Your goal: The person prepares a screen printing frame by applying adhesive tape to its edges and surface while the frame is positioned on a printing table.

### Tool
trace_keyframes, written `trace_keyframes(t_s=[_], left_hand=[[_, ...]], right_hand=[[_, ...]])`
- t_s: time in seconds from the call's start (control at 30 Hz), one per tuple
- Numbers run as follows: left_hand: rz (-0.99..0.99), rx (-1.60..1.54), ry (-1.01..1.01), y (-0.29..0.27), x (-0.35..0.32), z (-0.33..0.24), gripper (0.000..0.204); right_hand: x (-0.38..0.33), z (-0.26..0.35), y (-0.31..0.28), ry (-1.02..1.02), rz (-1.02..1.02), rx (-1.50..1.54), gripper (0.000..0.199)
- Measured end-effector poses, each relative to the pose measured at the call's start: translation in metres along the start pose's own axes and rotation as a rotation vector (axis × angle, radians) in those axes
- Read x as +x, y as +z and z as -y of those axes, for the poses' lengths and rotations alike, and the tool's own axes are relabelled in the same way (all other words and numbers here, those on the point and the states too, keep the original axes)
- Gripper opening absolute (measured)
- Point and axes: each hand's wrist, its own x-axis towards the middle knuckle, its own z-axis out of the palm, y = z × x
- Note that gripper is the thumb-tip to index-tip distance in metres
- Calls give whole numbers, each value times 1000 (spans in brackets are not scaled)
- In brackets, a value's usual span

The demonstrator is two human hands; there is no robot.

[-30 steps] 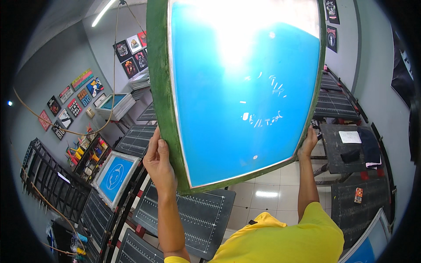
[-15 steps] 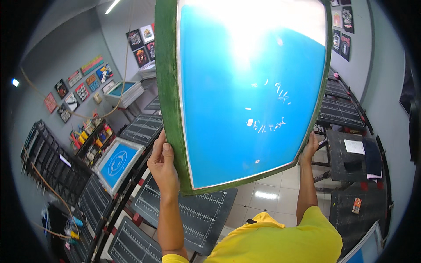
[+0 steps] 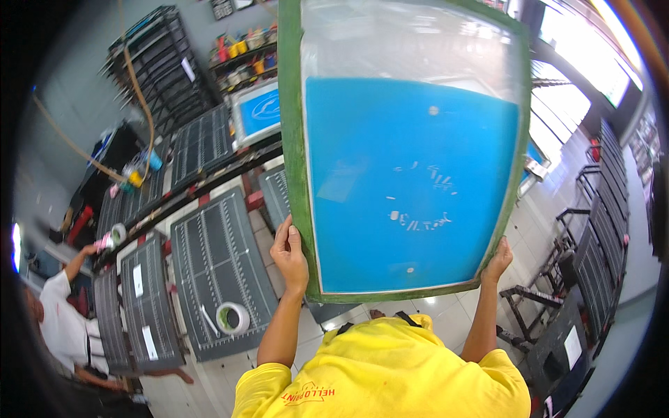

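A large screen-printing frame (image 3: 362, 237) with a green-painted border is held up before me. Its mesh has a blue coating with small pale open markings in the lower middle, and a clear band of mesh spans the upper part. My left hand (image 3: 290, 258) grips the frame's lower left edge, thumb on the near face. On the lower right edge, my right hand (image 3: 497, 261) is closed round the border, with some of its fingers hidden behind it. The frame's top runs out of view.
Dark printing platens (image 3: 223, 275) line the left, one bearing a tape roll (image 3: 232, 318). A co-worker in a white shirt (image 3: 63, 313) is at the far left, reaching toward the platens. Behind stand a black rack (image 3: 157, 66), another blue screen (image 3: 258, 115) and an ink shelf. More platens (image 3: 596, 230) run along the right.
My view has turned left, bringing the co-worker, the tape roll and a bright opening into sight. Both hands still hold the frame, and the strong glare on its mesh has faded.
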Motion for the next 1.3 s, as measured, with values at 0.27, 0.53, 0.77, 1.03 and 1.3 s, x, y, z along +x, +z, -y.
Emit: trace_keyframes(t_s=[0.27, 0.53, 0.77, 1.03, 1.3], left_hand=[[-284, 117, -206, -87, -35, 64, 35], [-339, 237, -423, -129, -53, 111, 34], [-361, 262, -503, -139, -71, 132, 32], [-443, 373, -392, -143, -74, 148, 36], [-369, 531, -378, -139, -69, 133, 36]], right_hand=[[-34, -45, 92, 70, 454, -307, 36], [-49, -80, 146, 149, 650, -532, 49], [-66, -82, 150, 170, 675, -591, 47], [-59, -100, 152, 123, 768, -654, 45], [-62, -110, 146, 69, 753, -638, 47]])
